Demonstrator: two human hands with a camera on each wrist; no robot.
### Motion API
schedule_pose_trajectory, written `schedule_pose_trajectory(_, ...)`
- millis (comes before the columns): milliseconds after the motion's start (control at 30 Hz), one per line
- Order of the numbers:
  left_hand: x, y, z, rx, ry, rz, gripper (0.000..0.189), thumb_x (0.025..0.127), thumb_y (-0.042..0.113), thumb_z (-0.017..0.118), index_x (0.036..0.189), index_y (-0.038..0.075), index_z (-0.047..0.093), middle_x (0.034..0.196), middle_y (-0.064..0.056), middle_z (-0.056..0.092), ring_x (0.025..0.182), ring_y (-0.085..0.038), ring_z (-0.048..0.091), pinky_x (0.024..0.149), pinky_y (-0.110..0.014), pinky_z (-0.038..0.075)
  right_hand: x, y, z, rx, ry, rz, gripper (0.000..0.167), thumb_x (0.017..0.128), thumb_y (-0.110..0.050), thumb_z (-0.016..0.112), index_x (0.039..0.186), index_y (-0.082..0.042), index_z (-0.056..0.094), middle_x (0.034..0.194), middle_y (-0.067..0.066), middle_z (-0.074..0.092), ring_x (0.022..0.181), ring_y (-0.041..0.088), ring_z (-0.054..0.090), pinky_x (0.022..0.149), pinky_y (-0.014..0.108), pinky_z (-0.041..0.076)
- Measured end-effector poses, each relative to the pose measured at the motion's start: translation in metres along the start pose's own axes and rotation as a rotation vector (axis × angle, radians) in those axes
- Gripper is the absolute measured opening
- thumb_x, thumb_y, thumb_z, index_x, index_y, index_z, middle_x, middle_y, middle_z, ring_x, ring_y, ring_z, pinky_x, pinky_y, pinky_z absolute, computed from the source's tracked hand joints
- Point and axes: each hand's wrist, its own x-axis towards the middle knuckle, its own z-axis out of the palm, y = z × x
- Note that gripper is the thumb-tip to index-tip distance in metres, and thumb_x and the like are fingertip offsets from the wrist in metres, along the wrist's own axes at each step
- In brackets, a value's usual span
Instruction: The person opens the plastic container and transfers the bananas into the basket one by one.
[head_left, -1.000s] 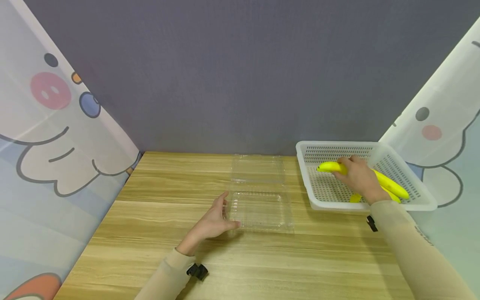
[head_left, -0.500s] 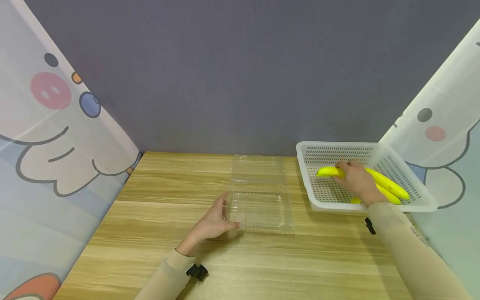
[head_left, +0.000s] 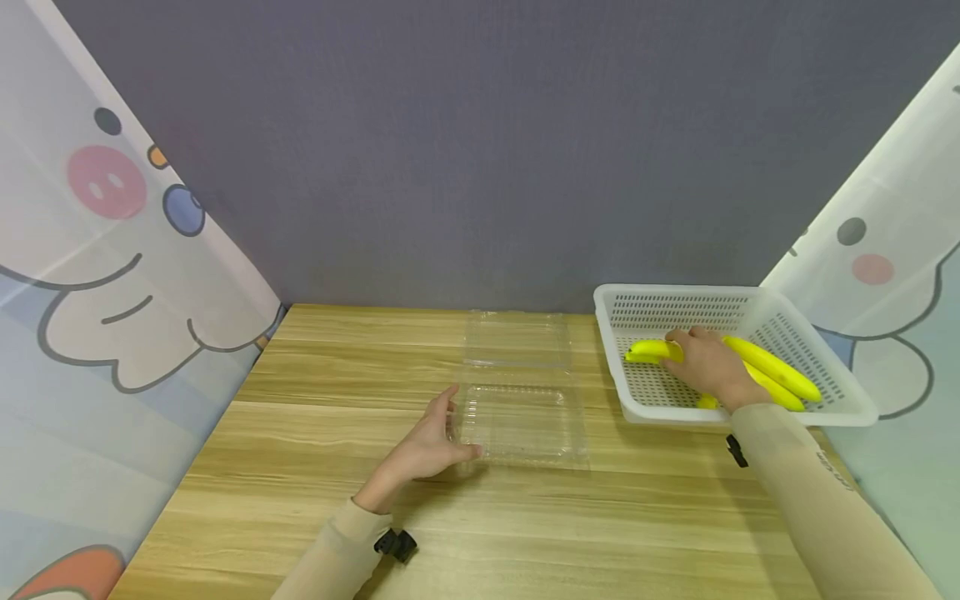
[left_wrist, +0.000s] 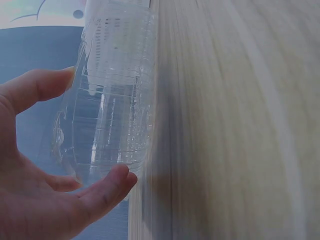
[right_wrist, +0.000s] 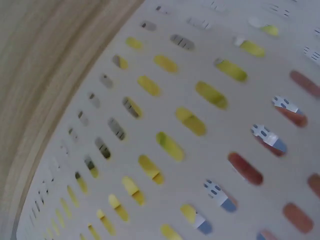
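Observation:
A clear plastic clamshell box [head_left: 517, 421] lies unfolded on the table, its lid half toward the back wall. My left hand [head_left: 422, 443] holds the box's left end, thumb at the front corner and fingers farther back. In the left wrist view, the thumb and fingers of that hand [left_wrist: 45, 195] span the end of the clear box [left_wrist: 107, 110]. Inside the white basket, my right hand [head_left: 708, 364] grips a yellow banana [head_left: 651, 351], whose tip sticks out to the left. More bananas [head_left: 772, 368] lie beside and partly under that hand.
The white slotted basket [head_left: 618, 392] stands at the table's right rear. In the right wrist view, its wall [right_wrist: 150, 112] fills most of the picture, with yellow showing through the slots. A grey wall [head_left: 480, 150] closes off the back, and printed curtains flank both sides.
My right hand has lowered the banana a little and shifted it slightly to the left inside the basket. The left hand and the clear box have stayed in place.

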Motion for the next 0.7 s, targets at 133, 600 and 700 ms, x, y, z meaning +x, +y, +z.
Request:
schedule_pose_trajectory(133,0.000,0.000,0.001,0.003,0.001,0.003,0.115,0.078,0.028,0.088,0.162,0.007,0.012,0.146,-0.021,0.039,0.131,-0.041,0.044,0.102,-0.057,0.045,-0.002,-0.002,-0.004,-0.001,0.000,0.009,0.057,0.099,-0.033,0.062,0.140,0.005,0.051,0.131,0.038,0.047,0.119,0.056,0.047,0.090,0.072,0.044)
schedule_pose_trajectory(600,-0.002,0.002,-0.002,0.027,-0.007,-0.010,0.114,0.080,0.027,0.087,0.162,0.005,0.011,0.148,-0.022,0.038,0.132,-0.041,0.044,0.101,-0.059,0.046,-0.012,-0.027,-0.025,-0.011,0.089,0.009,0.057,0.100,-0.035,0.062,0.140,0.005,0.053,0.133,0.035,0.048,0.120,0.053,0.045,0.095,0.071,0.041)
schedule_pose_trajectory(700,-0.001,0.005,-0.003,0.035,-0.016,-0.008,0.113,0.080,0.026,0.086,0.162,0.004,0.011,0.149,-0.023,0.037,0.134,-0.042,0.042,0.101,-0.060,0.045,-0.016,-0.035,-0.030,-0.025,0.129,-0.003,0.056,0.099,-0.035,0.063,0.136,0.006,0.055,0.132,0.035,0.050,0.118,0.053,0.046,0.094,0.071,0.042)
